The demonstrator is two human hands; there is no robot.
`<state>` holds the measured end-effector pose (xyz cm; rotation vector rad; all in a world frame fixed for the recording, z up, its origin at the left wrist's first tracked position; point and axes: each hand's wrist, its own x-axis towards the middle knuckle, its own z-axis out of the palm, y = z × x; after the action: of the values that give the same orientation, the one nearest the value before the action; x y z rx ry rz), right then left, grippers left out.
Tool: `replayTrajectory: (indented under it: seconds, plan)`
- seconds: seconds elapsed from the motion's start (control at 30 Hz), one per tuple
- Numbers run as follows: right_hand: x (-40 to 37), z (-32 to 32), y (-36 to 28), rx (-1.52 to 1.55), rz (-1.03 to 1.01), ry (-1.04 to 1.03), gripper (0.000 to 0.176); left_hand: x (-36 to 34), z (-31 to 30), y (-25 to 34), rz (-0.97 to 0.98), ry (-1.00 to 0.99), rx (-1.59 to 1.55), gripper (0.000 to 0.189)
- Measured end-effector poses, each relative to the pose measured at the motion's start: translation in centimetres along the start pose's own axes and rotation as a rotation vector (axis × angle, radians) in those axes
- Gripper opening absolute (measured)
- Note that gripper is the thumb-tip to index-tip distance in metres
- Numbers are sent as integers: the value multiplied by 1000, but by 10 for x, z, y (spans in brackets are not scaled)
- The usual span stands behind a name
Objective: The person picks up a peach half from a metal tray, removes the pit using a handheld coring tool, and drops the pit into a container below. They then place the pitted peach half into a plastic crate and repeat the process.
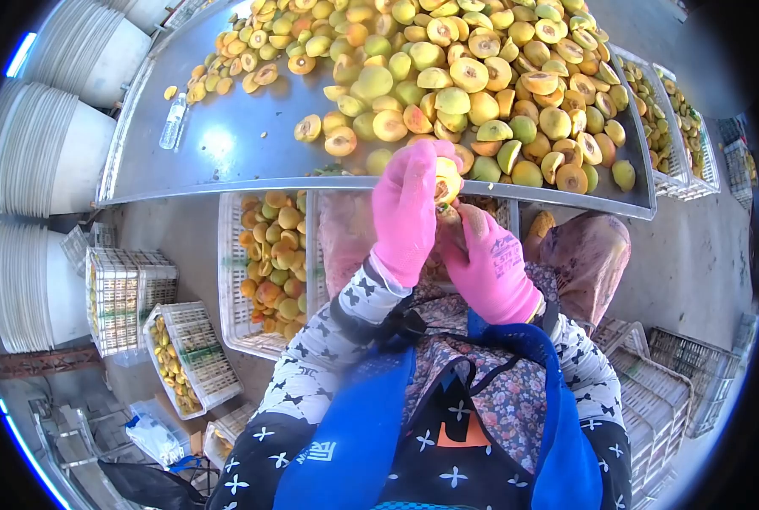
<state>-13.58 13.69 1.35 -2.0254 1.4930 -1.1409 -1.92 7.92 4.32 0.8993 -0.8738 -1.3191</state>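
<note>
My left hand [403, 217], in a pink glove, is closed around a cut yellow peach half [447, 182]. Its brown stone hollow is turned towards me. Just below and to the right is my right hand [491, 262], also gloved in pink, its fingers pressed together close under the fruit. A small thing shows at these fingertips, too hidden to name. Both hands are at the near edge of a metal table [252, 174]. Beyond them lies a big heap of peach halves [481, 76], some cut side up and others skin side up.
A plastic bottle [174, 121] lies on the table's left part. Below the table edge stands a white crate of peaches [273, 263]. More crates [180, 357] stand at lower left, and stacked crates [651, 408] at right. Stacked white tubs [35, 153] line the far left.
</note>
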Motion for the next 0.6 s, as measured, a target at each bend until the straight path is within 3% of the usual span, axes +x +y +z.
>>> replayTrajectory:
  seconds: [0.03, 0.13, 0.23, 0.33, 0.43, 0.53, 0.6]
  plan:
    - [1, -2, -2, -8, 2, -2, 42, 2, -4, 4, -72, -56, 13, 39]
    - [13, -23, -15, 600, 622, -433, 37, 5, -12, 21, -241, -137, 2, 40]
    - [6, -9, -25, 501, 332, -83, 27, 2, -5, 17, -149, -35, 9, 41]
    - [8, -12, -19, 390, 194, -181, 23, 1, -3, 18, -110, -4, -22, 43]
    - [17, -28, -22, 646, 704, -485, 20, 2, -15, 10, -161, -83, 73, 50]
    - [15, -29, -11, 746, 675, -594, 19, 1, -20, 9, -169, -122, 87, 50]
    - [8, -20, -2, 477, 203, -449, 18, 3, -24, 1, -139, -108, 190, 49]
